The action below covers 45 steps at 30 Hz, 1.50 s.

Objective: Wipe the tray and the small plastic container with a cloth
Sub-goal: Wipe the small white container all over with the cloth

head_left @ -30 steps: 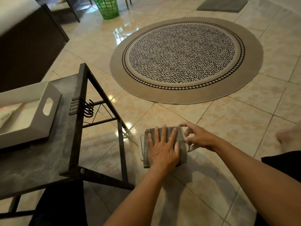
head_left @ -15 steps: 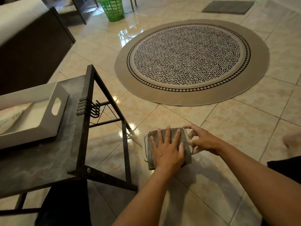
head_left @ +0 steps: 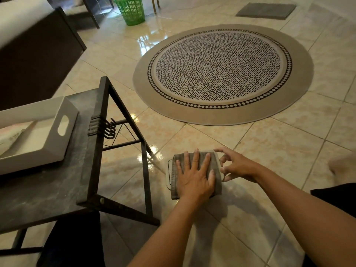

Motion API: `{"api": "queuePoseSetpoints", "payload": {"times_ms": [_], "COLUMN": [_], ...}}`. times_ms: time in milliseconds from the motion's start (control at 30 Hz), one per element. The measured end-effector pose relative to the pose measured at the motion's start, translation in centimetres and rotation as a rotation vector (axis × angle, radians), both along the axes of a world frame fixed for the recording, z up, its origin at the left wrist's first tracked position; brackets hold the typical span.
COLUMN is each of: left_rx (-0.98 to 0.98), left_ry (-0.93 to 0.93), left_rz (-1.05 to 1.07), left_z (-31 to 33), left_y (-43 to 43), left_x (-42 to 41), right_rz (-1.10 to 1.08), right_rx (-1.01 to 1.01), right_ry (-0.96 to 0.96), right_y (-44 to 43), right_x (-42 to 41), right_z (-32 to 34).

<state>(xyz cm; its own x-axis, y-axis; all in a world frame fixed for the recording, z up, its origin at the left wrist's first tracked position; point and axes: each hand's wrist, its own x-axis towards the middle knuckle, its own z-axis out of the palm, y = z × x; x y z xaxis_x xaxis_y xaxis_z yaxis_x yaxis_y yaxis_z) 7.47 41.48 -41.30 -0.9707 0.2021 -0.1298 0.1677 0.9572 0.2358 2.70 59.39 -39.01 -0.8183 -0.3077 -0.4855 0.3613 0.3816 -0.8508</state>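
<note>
A glossy tiled floor (head_left: pixel 269 151) is being shown, with a round patterned rug (head_left: pixel 221 72) lying well beyond the hands and a green basket (head_left: pixel 132 9) farther off still. Down on the floor, the small plastic container (head_left: pixel 168 176) is being covered almost entirely by a folded grey cloth (head_left: pixel 216 166); only its pale left edge and rounded far corner are being left in sight. The cloth is being pressed flat by the left hand (head_left: pixel 194 176), palm down with the fingers spread wide. Just to the right of it, the right hand (head_left: pixel 237 166) is being held at the container's right edge, fingers curled and partly spread, nothing being gripped as far as can be told. Well to the left of both hands, a white tray (head_left: pixel 48 139) with a cut-out handle is being carried by a dark worktop (head_left: pixel 48 189) on a black metal frame, apart from the cloth and container.
</note>
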Motion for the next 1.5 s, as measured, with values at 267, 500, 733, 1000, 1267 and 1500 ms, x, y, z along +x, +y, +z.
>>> {"api": "queuePoseSetpoints", "payload": {"times_ms": [267, 500, 733, 1000, 1267, 1500], "left_rx": [-0.034, -0.028, -0.035, -0.039, -0.014, -0.010], "left_ry": [-0.001, 0.018, -0.005, 0.006, -0.006, -0.036], "left_rz": [-0.135, -0.136, 0.083, -0.029, 0.031, 0.141], "left_z": [0.1, -0.6, 0.0, 0.1, -0.2, 0.0], "left_y": [0.7, 1.3, -1.4, 0.5, 0.4, -2.3], "left_x": [-1.6, -0.8, -0.2, -1.7, 0.0, -2.5], "right_rz": [0.011, 0.010, -0.043, -0.010, 0.005, -0.018], "right_rx": [-0.078, -0.056, -0.065, -0.043, -0.017, -0.022], "right_ry": [-0.055, -0.020, -0.042, -0.018, -0.008, -0.007], "right_y": [0.0, -0.1, -0.2, -0.3, -0.3, -0.5], "right_x": [0.0, 0.3, 0.3, 0.4, 0.1, 0.3], "right_z": [-0.2, -0.1, -0.2, 0.1, 0.2, 0.2]}}
